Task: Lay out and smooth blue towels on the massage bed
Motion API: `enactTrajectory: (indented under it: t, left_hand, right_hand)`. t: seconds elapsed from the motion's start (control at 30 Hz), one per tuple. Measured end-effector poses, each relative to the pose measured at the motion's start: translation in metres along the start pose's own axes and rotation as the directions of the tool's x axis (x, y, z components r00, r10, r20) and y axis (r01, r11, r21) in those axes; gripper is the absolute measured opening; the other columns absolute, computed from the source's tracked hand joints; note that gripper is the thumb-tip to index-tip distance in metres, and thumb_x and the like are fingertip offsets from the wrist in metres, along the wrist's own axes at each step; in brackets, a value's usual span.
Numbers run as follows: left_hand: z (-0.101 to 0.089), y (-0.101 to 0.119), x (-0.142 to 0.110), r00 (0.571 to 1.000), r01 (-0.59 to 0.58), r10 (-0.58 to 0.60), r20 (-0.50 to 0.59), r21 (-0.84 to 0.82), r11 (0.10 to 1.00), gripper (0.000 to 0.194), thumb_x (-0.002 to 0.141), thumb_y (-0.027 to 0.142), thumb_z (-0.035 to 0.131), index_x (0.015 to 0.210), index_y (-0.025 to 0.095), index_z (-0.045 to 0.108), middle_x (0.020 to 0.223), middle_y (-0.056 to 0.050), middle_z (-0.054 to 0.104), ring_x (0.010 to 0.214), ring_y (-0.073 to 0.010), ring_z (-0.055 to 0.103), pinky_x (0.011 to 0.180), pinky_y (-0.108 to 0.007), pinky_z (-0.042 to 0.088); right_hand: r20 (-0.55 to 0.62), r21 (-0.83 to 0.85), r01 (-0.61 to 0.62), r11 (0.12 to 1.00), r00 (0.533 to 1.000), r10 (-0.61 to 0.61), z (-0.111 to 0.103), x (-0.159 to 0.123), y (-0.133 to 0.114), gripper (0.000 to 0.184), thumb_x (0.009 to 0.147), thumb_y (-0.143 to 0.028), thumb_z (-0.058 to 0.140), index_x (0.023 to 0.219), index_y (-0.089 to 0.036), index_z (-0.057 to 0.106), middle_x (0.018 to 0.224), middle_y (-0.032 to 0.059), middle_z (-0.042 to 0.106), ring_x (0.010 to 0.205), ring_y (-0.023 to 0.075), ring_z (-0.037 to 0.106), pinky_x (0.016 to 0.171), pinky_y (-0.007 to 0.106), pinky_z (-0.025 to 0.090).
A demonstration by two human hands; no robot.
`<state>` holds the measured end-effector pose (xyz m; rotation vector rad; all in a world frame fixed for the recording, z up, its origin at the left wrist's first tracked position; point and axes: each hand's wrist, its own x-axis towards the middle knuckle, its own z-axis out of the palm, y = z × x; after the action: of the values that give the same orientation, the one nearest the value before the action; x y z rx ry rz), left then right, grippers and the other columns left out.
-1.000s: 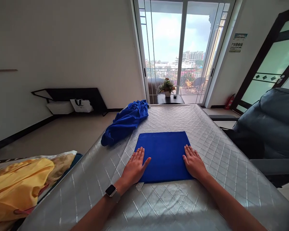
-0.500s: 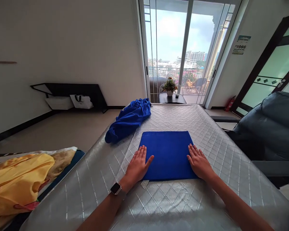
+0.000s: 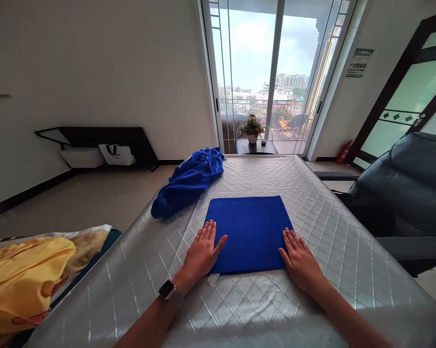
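A blue cloth (image 3: 249,232), folded into a flat rectangle, lies on a silver quilted surface (image 3: 247,309). My left hand (image 3: 202,246) rests flat along its left edge, thumb spread over the cloth. At the opposite edge lies my right hand (image 3: 300,256), fingers stretched forward and palm down. Neither hand grips anything. A small white tag (image 3: 213,280) pokes out at the near left corner of the cloth. Farther off to the left sits a crumpled blue cloth (image 3: 189,181), apart from both hands.
Yellow fabric (image 3: 25,270) and other bedding are piled at the lower left. A dark padded chair (image 3: 410,188) stands on the right. Beyond the far edge, a potted plant (image 3: 252,126) sits on a small black table (image 3: 256,147) before the sliding glass door (image 3: 247,53).
My right hand has slid slightly nearer to me along the cloth's right edge. The left hand stays at its edge. The whole view has shifted a little.
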<state>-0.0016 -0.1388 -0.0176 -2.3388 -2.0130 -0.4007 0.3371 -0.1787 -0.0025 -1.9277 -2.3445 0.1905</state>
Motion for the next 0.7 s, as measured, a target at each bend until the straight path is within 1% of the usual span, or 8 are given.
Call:
enactTrajectory:
  t: [0.13,0.23,0.33,0.37,0.43,0.53,0.63,0.7]
  left_hand:
    - [-0.002,-0.004,0.001,1.0,-0.007,0.007,0.027,0.003,1.0,0.086,0.102,0.069,0.018,0.16,0.006,0.03,0.167,-0.018,0.029,0.156,-0.0272,0.026,0.128,-0.046,0.024]
    - [-0.005,-0.002,0.002,1.0,-0.004,0.003,0.021,0.038,0.999,0.089,0.101,0.07,0.018,0.159,0.004,0.032,0.166,-0.02,0.032,0.156,-0.0294,0.028,0.127,-0.049,0.026]
    - [-0.012,0.015,0.001,0.999,-0.052,0.052,0.012,0.068,0.996,0.089,0.101,0.07,0.019,0.157,0.004,0.035,0.164,-0.02,0.035,0.155,-0.0305,0.03,0.126,-0.05,0.029]
    - [-0.014,0.027,0.0,0.996,-0.093,0.092,0.014,0.065,0.994,0.086,0.102,0.068,0.019,0.158,0.004,0.036,0.164,-0.019,0.035,0.154,-0.0299,0.031,0.126,-0.049,0.031]
    - [-0.018,0.059,-0.002,0.979,-0.204,0.204,0.018,0.039,0.978,0.081,0.103,0.065,0.021,0.158,0.007,0.036,0.164,-0.017,0.036,0.154,-0.0279,0.032,0.125,-0.048,0.033]
    - [-0.02,0.117,-0.004,0.924,-0.382,0.382,0.003,-0.025,0.924,0.076,0.104,0.062,0.024,0.159,0.009,0.035,0.164,-0.016,0.037,0.154,-0.0251,0.031,0.125,-0.044,0.033]
    - [-0.013,0.166,-0.001,0.888,-0.458,0.46,0.003,-0.097,0.884,0.074,0.106,0.059,0.024,0.159,0.008,0.032,0.166,-0.015,0.034,0.156,-0.0234,0.026,0.128,-0.043,0.028]
    - [-0.005,0.184,0.003,0.881,-0.465,0.472,0.024,-0.135,0.875,0.074,0.106,0.058,0.023,0.159,0.008,0.032,0.166,-0.015,0.033,0.156,-0.0236,0.025,0.128,-0.043,0.026]
  right_hand:
    - [0.0,0.033,0.004,0.999,1.0,-0.004,-0.004,-0.001,0.0,0.068,0.108,-0.05,0.017,0.163,-0.009,0.021,0.17,0.0067,0.014,0.158,0.0201,0.011,0.129,0.043,0.013]
    - [0.0,0.056,-0.001,0.998,1.0,0.001,-0.005,-0.002,0.0,0.068,0.108,-0.049,0.019,0.163,-0.009,0.021,0.17,0.008,0.014,0.158,0.021,0.011,0.13,0.044,0.012]
    - [-0.009,0.072,0.0,0.997,1.0,0.001,-0.005,-0.002,0.0,0.068,0.108,-0.049,0.019,0.163,-0.009,0.021,0.17,0.0086,0.015,0.158,0.0217,0.011,0.129,0.044,0.011]
    - [-0.011,0.074,0.001,0.997,1.0,0.0,-0.005,-0.002,0.0,0.068,0.108,-0.049,0.019,0.163,-0.01,0.022,0.17,0.0086,0.015,0.158,0.0217,0.011,0.129,0.044,0.012]
    - [-0.016,0.07,0.004,0.998,1.0,-0.003,-0.004,-0.002,0.0,0.068,0.108,-0.049,0.019,0.163,-0.01,0.021,0.17,0.0086,0.015,0.158,0.0218,0.011,0.129,0.044,0.012]
    - [-0.027,0.045,0.007,0.999,1.0,-0.005,0.0,-0.002,0.001,0.068,0.108,-0.048,0.02,0.163,-0.009,0.022,0.17,0.0095,0.015,0.158,0.0224,0.011,0.129,0.044,0.012]
    - [-0.027,-0.004,0.023,1.0,0.999,-0.023,0.004,-0.002,0.003,0.066,0.108,-0.044,0.02,0.163,-0.009,0.023,0.17,0.0094,0.015,0.158,0.0226,0.01,0.129,0.045,0.013]
    - [-0.014,-0.032,0.046,0.998,0.999,-0.046,0.006,-0.002,0.005,0.063,0.107,-0.041,0.02,0.163,-0.012,0.026,0.17,0.0075,0.015,0.158,0.0226,0.01,0.129,0.046,0.014]
